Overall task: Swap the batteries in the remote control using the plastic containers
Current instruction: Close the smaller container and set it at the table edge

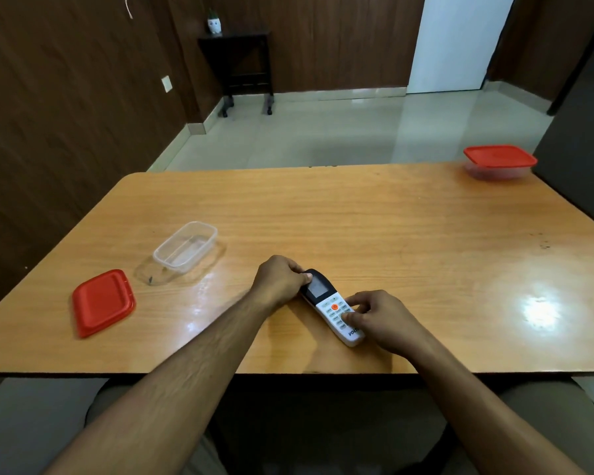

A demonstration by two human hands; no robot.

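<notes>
A room with dark wooden walls and a shiny pale floor is seen, and a small dark stand (pixel 235 68) with a little white pot (pixel 214 25) on it is placed by the far wall. A big wooden table (pixel 408 241) is seen in front.

The remote control (pixel 333 307) is laid on the table near its front edge, buttons up, with its dark screen end turned away and to the left. Both arms are stretched forward over the table edge. The dark end of the remote is gripped by the left hand (pixel 278 280), with the fingers curled around it and the thumb laid on top. The white button end is pinched by the right hand (pixel 379 317), with bent fingers on its far side and the thumb pressed on the buttons.

An open clear container (pixel 186 246) is set to the left, well apart from the remote. A loose red lid (pixel 103 302) is laid flat nearer the left edge. Another clear container with a red lid (pixel 500 161) is kept at the far right corner.
</notes>
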